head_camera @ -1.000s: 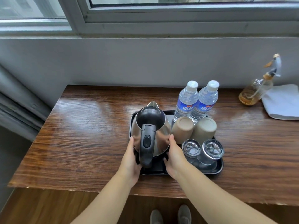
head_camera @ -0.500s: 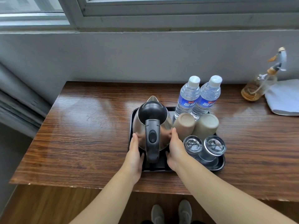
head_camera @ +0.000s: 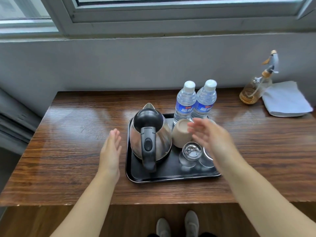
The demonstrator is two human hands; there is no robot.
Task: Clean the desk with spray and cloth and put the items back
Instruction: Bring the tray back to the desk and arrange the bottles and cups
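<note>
A person stands at a wooden table (head_camera: pixel 71 144) below a window (head_camera: pixel 171 7), both forearms stretched out over a black tray (head_camera: pixel 164 175) near the front edge. The left hand (head_camera: pixel 111 149) hovers just left of the tray, fingers straight and together, palm turned toward the kettle, holding nothing. The right hand (head_camera: pixel 210 135) is raised over the right half of the tray, fingers spread and relaxed, blurred, also holding nothing.

On the tray, a steel kettle (head_camera: pixel 150 139) with a black lid and handle sits at the left, spout pointing toward the wall. Just to its right an upturned beige cup (head_camera: pixel 181 132) stands, with a 2nd one largely hidden behind the right hand. In front of the cup, 2 upturned clear glasses (head_camera: pixel 190 153) stand side by side, the right one partly covered by the wrist. 2 water bottles (head_camera: pixel 185 101) with white caps and blue labels stand touching each other at the tray's back right corner.

Well apart, at the far right of the table by the wall, a clear spray bottle (head_camera: pixel 253 91) holding amber liquid stands upright, just beside a folded white cloth (head_camera: pixel 287 100) lying flat. 2 grey shoes (head_camera: pixel 177 226) show on the floor below the table edge.
</note>
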